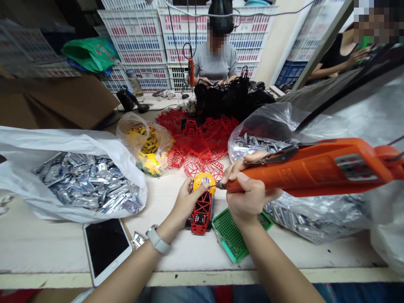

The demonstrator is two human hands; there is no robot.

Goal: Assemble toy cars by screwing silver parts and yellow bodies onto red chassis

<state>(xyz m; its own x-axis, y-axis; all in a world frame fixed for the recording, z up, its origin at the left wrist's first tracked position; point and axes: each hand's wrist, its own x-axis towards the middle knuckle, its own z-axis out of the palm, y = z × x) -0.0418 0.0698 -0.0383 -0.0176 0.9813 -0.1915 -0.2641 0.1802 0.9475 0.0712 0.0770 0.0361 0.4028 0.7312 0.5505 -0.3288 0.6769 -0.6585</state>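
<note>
Toy car point(201, 210) sits on the table point(181, 261), domed yellow cap point(202, 178) at the far end, red lattice point(202, 204) over black. Left hand point(185, 201) pinches the cap; right hand point(248, 195) curls tight round an orange screwdriver point(303, 168).

A white smartphone point(107, 248), its screen dark, lies at the front edge of the pale table point(176, 263). Farther back are an open cardboard box point(72, 103), a crumpled green plastic bag point(91, 52), a clear bottle point(134, 83) and stacked white plastic crates point(135, 48), before which a grey-shirted co-worker point(217, 61) sits.
</note>
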